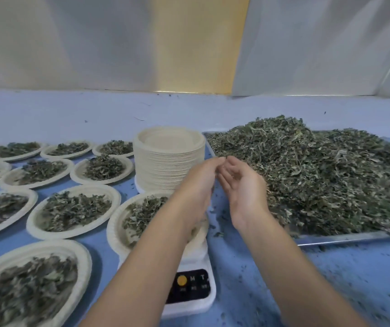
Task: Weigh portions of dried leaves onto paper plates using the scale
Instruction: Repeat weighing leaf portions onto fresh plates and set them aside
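Right above the scale (190, 300), left hand (198, 182) and right hand (241, 187) meet at the fingertips. The right is loosely cupped; can't tell the left's grip.

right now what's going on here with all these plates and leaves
A person is portioning leaves from a heaped tray onto plates. One plate, partly filled, sits on the scale. The left hand and right hand meet at the fingertips above the tray's near edge, the right palm cupped upward; whether they hold any leaf is unclear. A stack of empty plates stands behind the scale, and filled plates lie to the left.
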`<state>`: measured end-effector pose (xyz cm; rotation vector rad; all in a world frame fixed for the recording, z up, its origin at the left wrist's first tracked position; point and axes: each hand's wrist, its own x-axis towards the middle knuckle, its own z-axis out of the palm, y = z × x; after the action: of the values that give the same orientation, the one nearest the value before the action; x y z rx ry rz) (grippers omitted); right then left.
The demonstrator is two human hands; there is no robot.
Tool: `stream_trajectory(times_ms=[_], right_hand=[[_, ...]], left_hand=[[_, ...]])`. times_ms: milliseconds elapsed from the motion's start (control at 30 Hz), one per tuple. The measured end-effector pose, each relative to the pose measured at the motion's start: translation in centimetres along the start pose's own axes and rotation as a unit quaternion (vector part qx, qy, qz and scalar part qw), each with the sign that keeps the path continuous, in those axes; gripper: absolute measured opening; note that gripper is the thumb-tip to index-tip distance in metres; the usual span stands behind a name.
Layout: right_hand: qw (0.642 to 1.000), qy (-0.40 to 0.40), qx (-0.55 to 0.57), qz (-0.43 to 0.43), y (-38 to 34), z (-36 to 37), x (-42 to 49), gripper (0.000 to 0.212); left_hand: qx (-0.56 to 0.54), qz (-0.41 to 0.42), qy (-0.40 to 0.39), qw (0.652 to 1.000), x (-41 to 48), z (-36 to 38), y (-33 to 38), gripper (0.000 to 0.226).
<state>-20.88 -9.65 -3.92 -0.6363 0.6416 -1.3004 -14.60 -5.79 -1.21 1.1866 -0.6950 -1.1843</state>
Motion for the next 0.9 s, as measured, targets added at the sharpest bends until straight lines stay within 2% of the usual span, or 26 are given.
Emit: stream_trajectory(times_ms=[67,167,300,433,600,767,900], right_hand=[[1.0,-0.007,-0.02,0.005,0.6,0.6,-0.4,0.032],[0.996,0.006,-0.087,0.004,1.5,1.1,-0.5,0.031],[0.987,0.04,-0.156,0.002,2.7,0.7,-0.2,0.029],[0.983,0.027,-0.182,-0.002,3.8,0.6,-0.3,0.032],[0.977,0.006,-0.214,-0.002,4.1,0.4,-0.6,0.033],[0.977,-0.008,-0.211,0.014,4.1,0.4,-0.9,0.032],[0.981,-0.012,-0.189,0.033,4.0,0.4,-1.1,0.033]], left_hand=[[0.052,0.044,0.022,0.997,-0.2,-2.0,0.4,0.016],[0.111,0.105,0.053,0.987,-1.0,-5.5,1.0,0.035],[0.129,0.154,0.107,0.974,-2.4,-9.9,1.5,0.026],[0.134,0.179,0.187,0.956,-2.9,-12.9,0.6,0.027],[0.123,0.135,0.254,0.95,-2.2,-14.9,-0.5,0.037],[0.04,0.062,0.218,0.973,-1.5,-15.0,-1.6,0.039],[0.02,0.056,0.218,0.974,-1.3,-15.1,-1.8,0.039]])
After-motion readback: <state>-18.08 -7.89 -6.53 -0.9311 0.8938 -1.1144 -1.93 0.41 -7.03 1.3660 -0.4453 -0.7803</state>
